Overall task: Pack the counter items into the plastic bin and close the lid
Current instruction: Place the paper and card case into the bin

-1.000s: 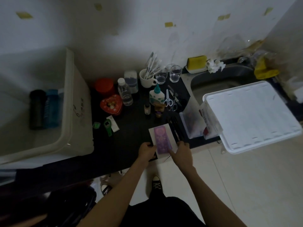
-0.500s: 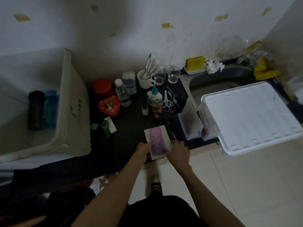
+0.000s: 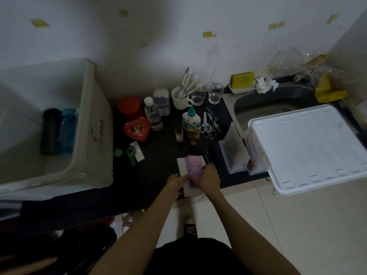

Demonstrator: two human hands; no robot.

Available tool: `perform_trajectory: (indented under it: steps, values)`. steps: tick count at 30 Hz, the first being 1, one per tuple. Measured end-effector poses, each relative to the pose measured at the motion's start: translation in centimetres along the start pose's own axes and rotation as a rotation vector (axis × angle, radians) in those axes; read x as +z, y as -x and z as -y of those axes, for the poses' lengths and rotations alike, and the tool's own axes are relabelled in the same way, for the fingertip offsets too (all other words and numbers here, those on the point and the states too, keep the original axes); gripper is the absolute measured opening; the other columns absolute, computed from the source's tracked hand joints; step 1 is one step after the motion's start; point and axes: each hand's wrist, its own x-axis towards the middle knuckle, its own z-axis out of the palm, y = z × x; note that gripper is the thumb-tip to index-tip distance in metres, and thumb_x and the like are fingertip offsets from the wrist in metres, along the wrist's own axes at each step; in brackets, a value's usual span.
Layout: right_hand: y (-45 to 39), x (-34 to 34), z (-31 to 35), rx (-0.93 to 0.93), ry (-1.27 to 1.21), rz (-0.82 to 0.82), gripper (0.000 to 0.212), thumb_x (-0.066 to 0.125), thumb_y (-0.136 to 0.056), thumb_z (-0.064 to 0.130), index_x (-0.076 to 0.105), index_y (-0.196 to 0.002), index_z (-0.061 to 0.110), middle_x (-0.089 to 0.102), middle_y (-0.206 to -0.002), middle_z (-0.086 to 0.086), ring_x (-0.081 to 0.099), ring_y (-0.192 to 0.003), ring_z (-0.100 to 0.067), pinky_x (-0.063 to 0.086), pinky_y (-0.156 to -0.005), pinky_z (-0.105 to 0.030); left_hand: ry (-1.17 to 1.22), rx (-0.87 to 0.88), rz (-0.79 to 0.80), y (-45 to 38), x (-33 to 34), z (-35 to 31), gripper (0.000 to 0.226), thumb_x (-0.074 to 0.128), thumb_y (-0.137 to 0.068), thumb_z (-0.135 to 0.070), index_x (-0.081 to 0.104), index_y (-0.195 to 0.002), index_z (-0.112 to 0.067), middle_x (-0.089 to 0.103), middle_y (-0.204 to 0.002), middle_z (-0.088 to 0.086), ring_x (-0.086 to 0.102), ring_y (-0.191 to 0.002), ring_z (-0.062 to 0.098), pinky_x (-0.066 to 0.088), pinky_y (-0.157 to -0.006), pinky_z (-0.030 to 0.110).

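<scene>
At the counter's front edge, the left hand (image 3: 175,182) and right hand (image 3: 208,178) gripped the purple booklet (image 3: 194,165) atop a white pad (image 3: 182,165), fingers apparently curled round both. Best lifted together, squared, toward the plastic bin (image 3: 87,116) at the left end.

Two glasses (image 3: 206,94), one mug (image 3: 180,100), one clear bottle (image 3: 153,114), one glue bottle (image 3: 191,121), one red tub (image 3: 130,105), one heart tin (image 3: 136,129), one bin (image 3: 93,124), one lid (image 3: 309,145), two hands (image 3: 209,178).
</scene>
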Motion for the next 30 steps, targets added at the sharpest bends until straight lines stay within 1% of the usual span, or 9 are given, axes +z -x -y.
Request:
perform_trajectory:
  steps: [4,9,13,16,18,21,24,26,30]
  values:
    - [-0.8,-0.5,0.7,0.071,0.039,0.134,0.064,0.083,-0.069,0.047,0.059,-0.113,0.008,0.064,-0.111,-0.008,0.063,-0.105,-0.023,0.047,-0.084,-0.027,0.031,-0.01,0.023,0.1,-0.7,0.0,0.045,0.07,-0.087,-0.019,0.053,-0.129,-0.014,0.061,-0.119,0.016,0.06,-0.106,0.032,0.053,-0.084,0.047]
    - [-1.3,-0.5,0.8,0.108,0.017,0.222,0.068,0.085,-0.067,0.043,0.056,-0.118,0.009,0.062,-0.118,-0.008,0.06,-0.109,-0.023,0.05,-0.089,-0.032,0.119,0.0,0.072,-0.1,-2.1,0.7,0.045,0.07,-0.085,-0.018,0.052,-0.126,-0.013,0.063,-0.118,0.015,0.062,-0.105,0.032,0.054,-0.076,0.047]
    - [-1.2,-0.9,1.1,0.111,-0.179,0.299,0.068,0.084,-0.072,0.026,0.048,-0.127,0.008,0.055,-0.122,-0.007,0.055,-0.115,-0.025,0.047,-0.088,-0.033,0.142,0.049,0.061,-0.2,-2.8,0.7,0.039,0.067,-0.088,-0.014,0.051,-0.123,-0.015,0.06,-0.119,0.013,0.06,-0.107,0.031,0.052,-0.085,0.049]
    - [-1.1,-1.3,1.3,0.13,-0.329,0.401,0.045,0.071,-0.084,0.014,0.055,-0.124,0.004,0.059,-0.119,-0.01,0.057,-0.108,-0.025,0.049,-0.089,-0.034,0.185,0.072,0.016,-0.6,-4.0,0.7,0.037,0.066,-0.089,-0.01,0.049,-0.123,-0.01,0.058,-0.123,0.017,0.058,-0.109,0.033,0.052,-0.088,0.051]
    - [-1.1,-1.7,1.2,0.113,-0.431,0.441,0.032,0.064,-0.088,0.011,0.06,-0.119,0.003,0.063,-0.121,-0.017,0.061,-0.107,-0.029,0.051,-0.094,-0.039,0.231,0.118,0.004,-0.7,-4.9,0.7,0.034,0.065,-0.089,-0.008,0.049,-0.119,-0.006,0.056,-0.127,0.021,0.058,-0.106,0.034,0.053,-0.083,0.049]
    - [-1.0,-2.6,1.4,0.088,-0.55,0.455,0.017,0.059,-0.093,0.011,0.062,-0.109,0.008,0.065,-0.117,-0.018,0.062,-0.108,-0.031,0.051,-0.095,-0.041,0.3,0.172,0.061,0.2,-6.6,0.3,0.034,0.064,-0.09,-0.01,0.051,-0.122,-0.009,0.057,-0.127,0.02,0.059,-0.108,0.033,0.053,-0.082,0.046]
    - [-0.9,-3.5,1.9,0.068,-0.621,0.456,0.024,0.056,-0.094,0.013,0.058,-0.118,0.006,0.064,-0.112,-0.012,0.063,-0.102,-0.024,0.053,-0.084,-0.033,0.382,0.227,0.149,1.2,-8.4,0.3,0.049,0.06,-0.091,-0.012,0.045,-0.139,-0.014,0.059,-0.129,0.017,0.057,-0.117,0.035,0.052,-0.088,0.046]
    - [-0.8,-4.0,2.3,0.05,-0.682,0.504,0.033,0.056,-0.094,0.012,0.055,-0.126,0.004,0.064,-0.113,-0.012,0.064,-0.101,-0.024,0.054,-0.08,-0.031,0.45,0.243,0.197,2.3,-8.9,0.3,0.046,0.056,-0.091,-0.015,0.046,-0.137,-0.013,0.06,-0.127,0.017,0.057,-0.116,0.035,0.051,-0.087,0.045]
    - [0.0,-3.7,4.1,0.001,-0.697,0.587,0.026,0.053,-0.095,0.009,0.056,-0.12,0.006,0.063,-0.11,-0.014,0.061,-0.097,-0.025,0.051,-0.084,-0.035,0.609,0.266,0.286,4.3,-9.1,0.2,0.045,0.054,-0.081,-0.019,0.053,-0.126,-0.012,0.067,-0.112,0.016,0.06,-0.106,0.035,0.053,-0.08,0.046]
